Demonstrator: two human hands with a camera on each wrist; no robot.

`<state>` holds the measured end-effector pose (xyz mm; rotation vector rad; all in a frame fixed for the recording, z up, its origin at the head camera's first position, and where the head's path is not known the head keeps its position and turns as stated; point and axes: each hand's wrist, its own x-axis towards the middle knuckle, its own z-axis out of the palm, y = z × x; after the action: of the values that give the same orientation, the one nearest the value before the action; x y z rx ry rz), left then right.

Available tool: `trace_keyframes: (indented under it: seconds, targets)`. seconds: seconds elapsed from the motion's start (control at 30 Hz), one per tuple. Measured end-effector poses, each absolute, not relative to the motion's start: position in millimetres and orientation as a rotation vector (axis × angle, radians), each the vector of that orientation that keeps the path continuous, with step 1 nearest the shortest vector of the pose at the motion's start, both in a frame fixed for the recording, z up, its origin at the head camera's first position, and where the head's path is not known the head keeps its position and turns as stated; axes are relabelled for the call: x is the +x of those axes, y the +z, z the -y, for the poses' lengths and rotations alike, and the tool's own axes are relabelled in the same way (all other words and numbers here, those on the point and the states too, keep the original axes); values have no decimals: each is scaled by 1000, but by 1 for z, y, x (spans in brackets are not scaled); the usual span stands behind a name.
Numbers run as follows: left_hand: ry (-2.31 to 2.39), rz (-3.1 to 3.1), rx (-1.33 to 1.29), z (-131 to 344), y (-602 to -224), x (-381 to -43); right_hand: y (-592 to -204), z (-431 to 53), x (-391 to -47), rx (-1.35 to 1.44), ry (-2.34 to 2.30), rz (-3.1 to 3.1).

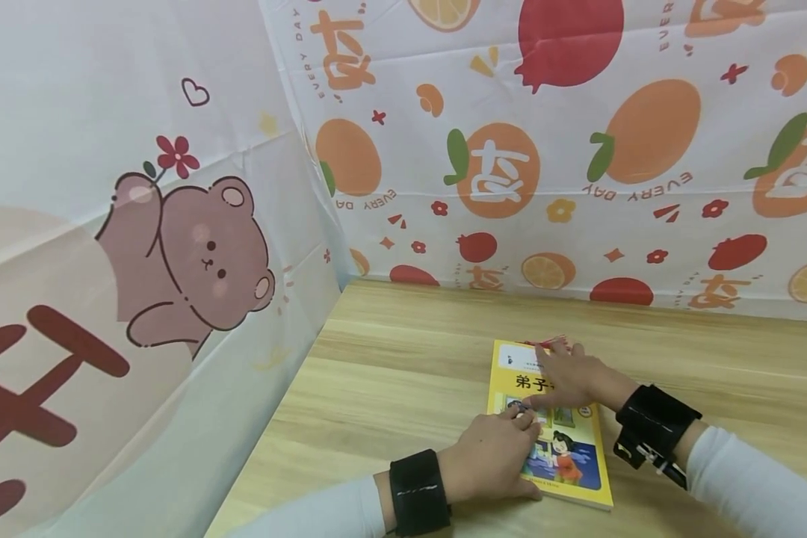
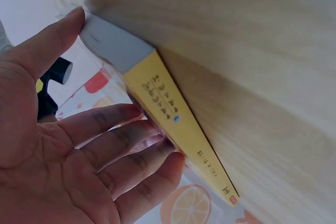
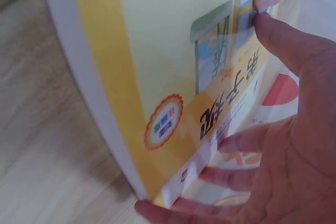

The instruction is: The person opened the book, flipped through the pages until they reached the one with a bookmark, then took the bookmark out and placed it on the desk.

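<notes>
A yellow paperback book [image 1: 574, 489] with large dark Chinese characters and a drawn child in red lies face up on the wooden table. My left hand [image 1: 491, 456] rests on its left side, fingertips on the cover near the yellow spine [image 2: 173, 114]. The left thumb [image 2: 68, 30] is at the bottom edge of the white page block [image 2: 113, 40]. Across the upper cover lies my right hand [image 1: 568, 373], fingers spread toward the top edge. One right fingertip reaches the top corner in the right wrist view, and the right thumb [image 3: 281, 38] meets the left fingers on the cover.
A red tassel [image 1: 554, 341] pokes out at the book's top edge. The wood-grain table [image 1: 376, 359] ends against a fruit-print cloth [image 1: 403, 224] at the back and a bear-print cloth [image 1: 296, 224] on the left. Black straps [image 1: 659, 422] circle both wrists.
</notes>
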<state>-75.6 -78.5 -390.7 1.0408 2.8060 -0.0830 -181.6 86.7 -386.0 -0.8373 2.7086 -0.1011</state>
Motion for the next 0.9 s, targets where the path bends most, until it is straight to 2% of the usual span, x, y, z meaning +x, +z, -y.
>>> trace_keyframes:
  seconds: [0.13,0.3,0.53,0.73,0.9]
  targets:
    - [-59,-2785,1047,77,-390,-77,-391,-104,-170,-925,-196,-2673]
    - [-36,-2767,1038,76,-389,-81,-392,-121,-137,-1086,-168,-2708]
    - [-39,-2772,997,75,-388,-80,-382,-122,-93,-1088,-220,-2602]
    - [-57,-2804,984,80,-390,-80,-384,-116,-83,-1141,-215,-2668]
    - [-54,-2770,1065,80,-391,-83,-386,-125,-82,-1077,-309,-2715]
